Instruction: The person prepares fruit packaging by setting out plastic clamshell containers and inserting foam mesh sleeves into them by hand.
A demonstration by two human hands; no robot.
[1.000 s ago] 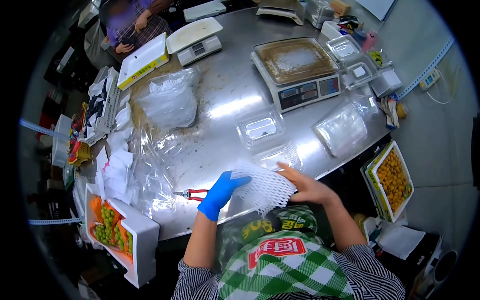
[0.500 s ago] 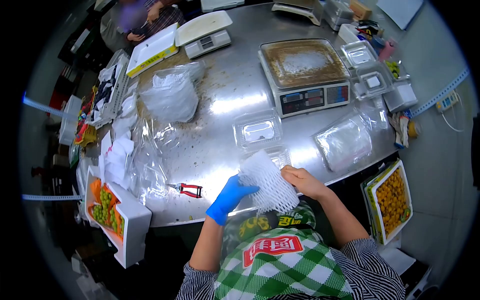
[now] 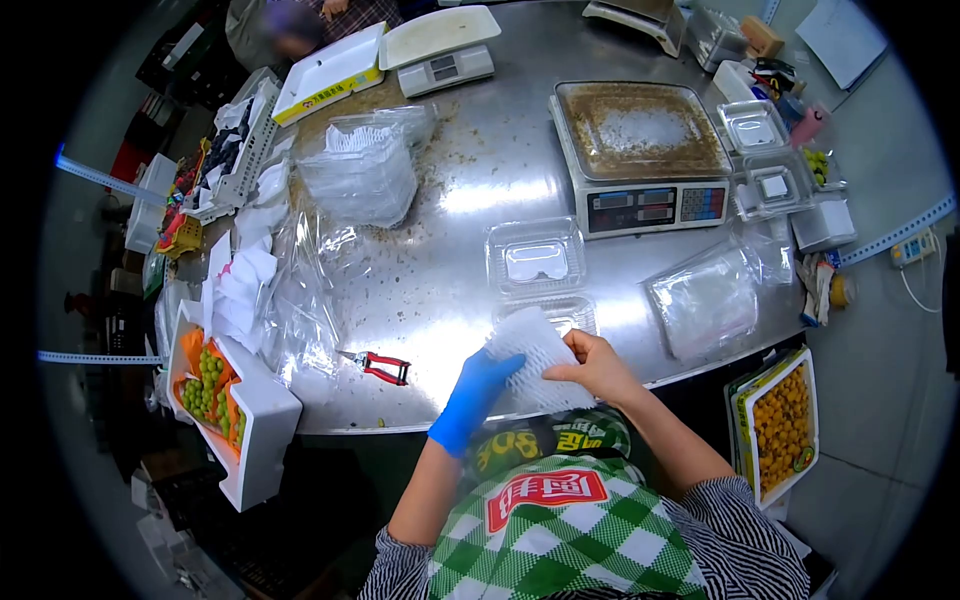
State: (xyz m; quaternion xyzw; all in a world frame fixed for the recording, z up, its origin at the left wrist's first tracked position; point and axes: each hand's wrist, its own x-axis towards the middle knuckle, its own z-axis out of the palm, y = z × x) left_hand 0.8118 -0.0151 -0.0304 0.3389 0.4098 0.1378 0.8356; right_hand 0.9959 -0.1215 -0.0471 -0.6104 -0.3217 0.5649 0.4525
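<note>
A white foam net sleeve (image 3: 538, 365) is held at the table's front edge, between both my hands. My left hand (image 3: 474, 392), in a blue glove, grips its left side with the thumb lying across the front. On the other side, my bare right hand (image 3: 594, 369) pinches the sleeve's right edge. Just beyond it lies an open clear plastic clamshell box (image 3: 537, 258), its nearer half partly hidden by the sleeve. Red-handled pruning shears (image 3: 382, 368) rest on the table to the left of my gloved hand.
A digital scale (image 3: 645, 150) stands behind the clamshell. Clear plastic bags (image 3: 705, 300) lie at right, and a bagged stack of clear containers (image 3: 362, 180) stands at left. White foam boxes hold green grapes (image 3: 210, 390) and yellow fruit (image 3: 783, 415). Another person (image 3: 310, 28) is at the far left.
My left hand has moved slightly right and my right hand's grip has shifted inward, so the sleeve looks more bunched. The whole view has shifted a little.
</note>
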